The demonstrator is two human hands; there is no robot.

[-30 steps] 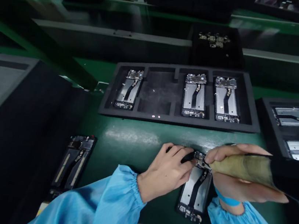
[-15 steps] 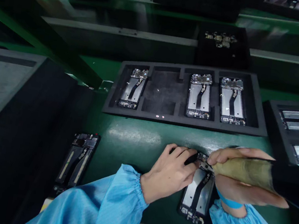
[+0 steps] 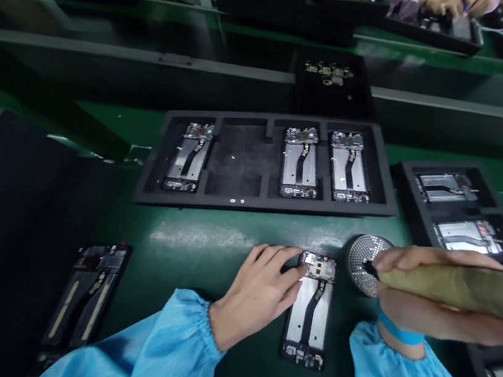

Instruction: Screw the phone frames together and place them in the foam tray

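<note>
Yellowish wrapping covers the tool [image 3: 457, 289] that my right hand [image 3: 425, 314] encloses, fingers above and below, seemingly for a firm grip. Its dark tip points at a round, perforated metal dish [image 3: 361, 254] (whether they touch, I cannot tell). My left hand [image 3: 261, 286] has its fingers loosely bent, index finger and thumb at the upper left of an opened phone [image 3: 293, 319], I judge to steady it; whether they pinch is hidden. That phone lies flat on the green bench [image 3: 203, 231], its circuit board [image 3: 322, 270] farthest from me, the dish just beside it on the right. Well to the left lies another unit [image 3: 87, 293] with two pale strips. Beyond, a black tray [image 3: 261, 205] holds three phones [image 3: 292, 166] in separate compartments, probably so they cannot knock together. Farther off are a pink-sleeved co-worker's hands [image 3: 446, 2].
</note>
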